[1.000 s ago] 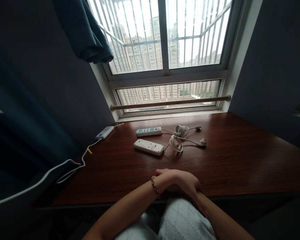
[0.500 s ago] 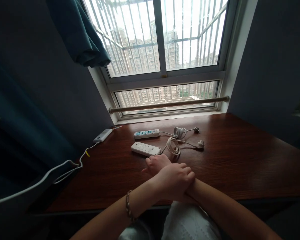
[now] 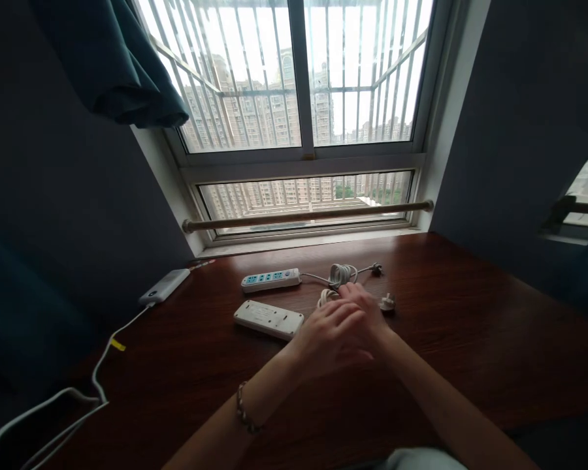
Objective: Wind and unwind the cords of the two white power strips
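Note:
My left hand [image 3: 329, 331], with a chain bracelet [image 3: 245, 410] on its wrist, reaches over toward my right hand. Its fingers are stretched out and overlap the right hand; the thumb stands apart below. My right hand [image 3: 365, 310] lies over the beige coiled cord [image 3: 327, 297], fingers extended and partly covered; whether they touch the cord I cannot tell. Left of the hands, a white power strip [image 3: 268, 318] lies face down, its near end beside my left hand. Its plug [image 3: 387, 303] rests right of my right hand. Behind lies a second power strip [image 3: 270, 279], blue sockets up, with a coiled grey cord [image 3: 342, 274].
Everything lies on a dark reddish-brown wooden table [image 3: 475, 320]. At its left edge is a white box-shaped device [image 3: 165, 287] with a white cable [image 3: 98, 375] and a yellow tag [image 3: 117, 344]. A barred window [image 3: 304, 117] with a rail [image 3: 308, 216] stands behind.
My hands have uncrossed from resting on the right wrist and moved forward over the beige cord, the right hand shifting to the right. The view has shifted slightly.

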`<state>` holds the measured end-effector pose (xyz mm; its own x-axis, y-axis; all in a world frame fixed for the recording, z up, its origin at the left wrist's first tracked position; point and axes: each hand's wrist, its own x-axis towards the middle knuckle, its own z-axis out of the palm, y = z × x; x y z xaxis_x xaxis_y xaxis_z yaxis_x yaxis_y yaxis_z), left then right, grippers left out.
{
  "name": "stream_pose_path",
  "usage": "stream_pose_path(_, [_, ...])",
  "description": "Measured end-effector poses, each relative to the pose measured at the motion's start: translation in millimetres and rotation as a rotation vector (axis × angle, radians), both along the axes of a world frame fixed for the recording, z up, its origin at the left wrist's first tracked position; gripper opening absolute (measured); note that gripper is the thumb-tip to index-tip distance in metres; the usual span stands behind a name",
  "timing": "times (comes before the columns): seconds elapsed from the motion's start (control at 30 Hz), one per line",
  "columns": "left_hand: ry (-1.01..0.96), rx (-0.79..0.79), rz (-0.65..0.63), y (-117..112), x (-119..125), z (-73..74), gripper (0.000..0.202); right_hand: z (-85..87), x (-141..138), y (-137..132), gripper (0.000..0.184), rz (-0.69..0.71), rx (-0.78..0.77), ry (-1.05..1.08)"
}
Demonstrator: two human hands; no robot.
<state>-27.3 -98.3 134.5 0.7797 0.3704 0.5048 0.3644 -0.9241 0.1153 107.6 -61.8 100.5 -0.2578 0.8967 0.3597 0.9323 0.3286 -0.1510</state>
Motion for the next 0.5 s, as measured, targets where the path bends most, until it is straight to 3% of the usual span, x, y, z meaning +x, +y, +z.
stream_pose_path(0.13, [-0.139, -0.077, 0.304, 39.8, -29.8, 1.3, 0.043, -22.0, 51.4, 16.8, 0.026, -0.295, 0.116, 0.117])
stream_pose_path(0.3, [-0.105, -0.325, 0.62, 95.1, -34.5, -12.2, 0.051, -78.8, 102.5, 29.0, 0.057, -0.575, 0.147, 0.212])
stream_pose_path(0.4, [-0.053, -0.616, 0.673, 126.0, -27.8, -26.3, 0.061, -106.1, 117.6, 33.0, 0.044, -0.554, 0.078, 0.318])
stream_pose_path(0.5, [-0.024, -0.83, 0.63, 148.9, -19.1, -42.7, 0.066, -115.5, 123.0, 36.3, 0.028, -0.453, 0.007, 0.391])
